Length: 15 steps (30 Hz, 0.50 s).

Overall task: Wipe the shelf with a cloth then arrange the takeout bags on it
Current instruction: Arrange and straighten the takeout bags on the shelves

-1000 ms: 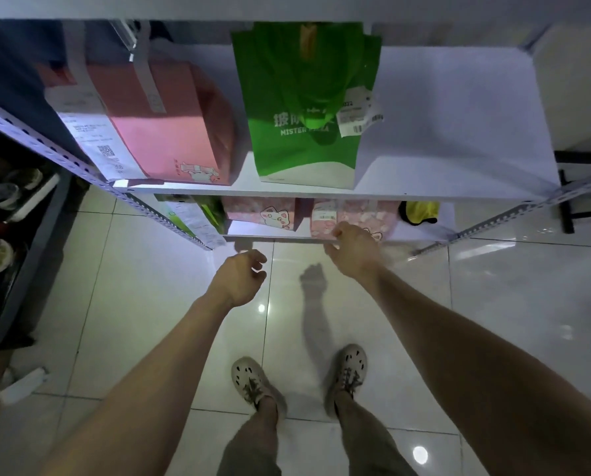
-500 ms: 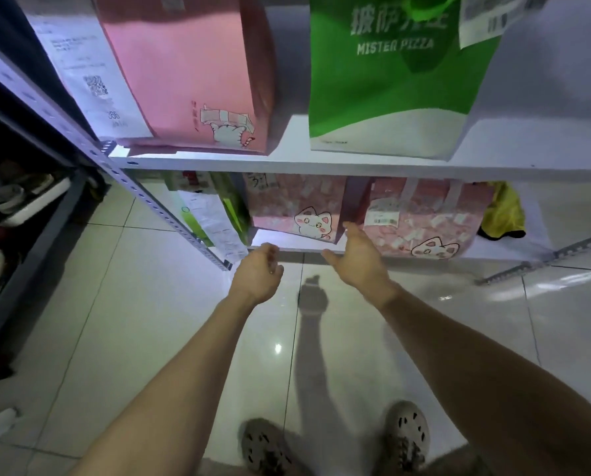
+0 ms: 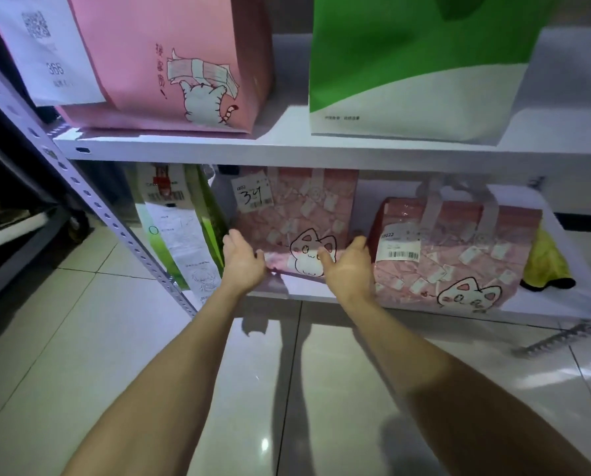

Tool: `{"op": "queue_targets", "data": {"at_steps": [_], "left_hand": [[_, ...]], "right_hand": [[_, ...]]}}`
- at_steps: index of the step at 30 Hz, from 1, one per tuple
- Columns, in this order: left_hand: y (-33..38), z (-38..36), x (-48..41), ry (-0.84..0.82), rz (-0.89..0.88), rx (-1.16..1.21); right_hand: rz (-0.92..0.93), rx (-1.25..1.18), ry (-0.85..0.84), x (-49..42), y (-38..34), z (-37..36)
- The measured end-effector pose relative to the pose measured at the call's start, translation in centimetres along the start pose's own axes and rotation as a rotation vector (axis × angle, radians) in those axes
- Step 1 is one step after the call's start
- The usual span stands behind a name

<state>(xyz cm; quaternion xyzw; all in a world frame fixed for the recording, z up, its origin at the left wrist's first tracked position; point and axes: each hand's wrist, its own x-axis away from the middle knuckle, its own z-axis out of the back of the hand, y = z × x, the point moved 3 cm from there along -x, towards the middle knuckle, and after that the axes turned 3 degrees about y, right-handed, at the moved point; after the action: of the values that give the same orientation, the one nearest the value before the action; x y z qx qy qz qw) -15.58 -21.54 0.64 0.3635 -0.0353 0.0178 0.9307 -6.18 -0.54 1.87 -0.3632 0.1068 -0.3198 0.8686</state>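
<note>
On the lower shelf (image 3: 307, 293) stands a pink cat-print takeout bag (image 3: 297, 214) with a receipt tag marked 34. My left hand (image 3: 242, 264) is at its lower left corner and my right hand (image 3: 349, 267) at its right edge. Both hands flank the bag with fingers extended, and the right thumb lies over the cat drawing. A second pink cat bag (image 3: 459, 255) stands to the right, nearer the shelf front. A green bag (image 3: 211, 214) with a long receipt stands to the left. A yellow cloth (image 3: 548, 266) lies at the shelf's right end.
The upper shelf (image 3: 287, 146) carries a large pink bag (image 3: 170, 56) and a green-and-white bag (image 3: 417, 63). A perforated metal post (image 3: 115, 228) slants down at the left. A dark rack (image 3: 12, 218) stands further left. Glossy floor tiles lie below.
I have leaned lower and closer to the lower shelf. Both hands moved forward from in front of the shelf edge to either side of the middle pink cat bag.
</note>
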Motion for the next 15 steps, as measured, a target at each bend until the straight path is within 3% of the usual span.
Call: {"op": "queue_targets", "data": {"at_steps": [5, 9, 12, 15], "left_hand": [[0.0, -1.0, -4.1, 0.084, 0.105, 0.18], [1.3, -1.3, -1.5, 0.207, -0.014, 0.204], [2.0, -1.6, 2.4, 0.251, -0.063, 0.255], [1.1, -1.6, 4.7, 0.312, 0.002, 0.273]], "right_hand": [[0.062, -0.036, 0.083, -2.6, 0.5, -1.1], [0.135, -0.135, 0.164, -0.5, 1.8, -1.1], [0.141, -0.148, 0.115, 1.6, 2.2, -0.7], [0.147, -0.185, 0.038, 2.6, 2.7, -0.2]]}}
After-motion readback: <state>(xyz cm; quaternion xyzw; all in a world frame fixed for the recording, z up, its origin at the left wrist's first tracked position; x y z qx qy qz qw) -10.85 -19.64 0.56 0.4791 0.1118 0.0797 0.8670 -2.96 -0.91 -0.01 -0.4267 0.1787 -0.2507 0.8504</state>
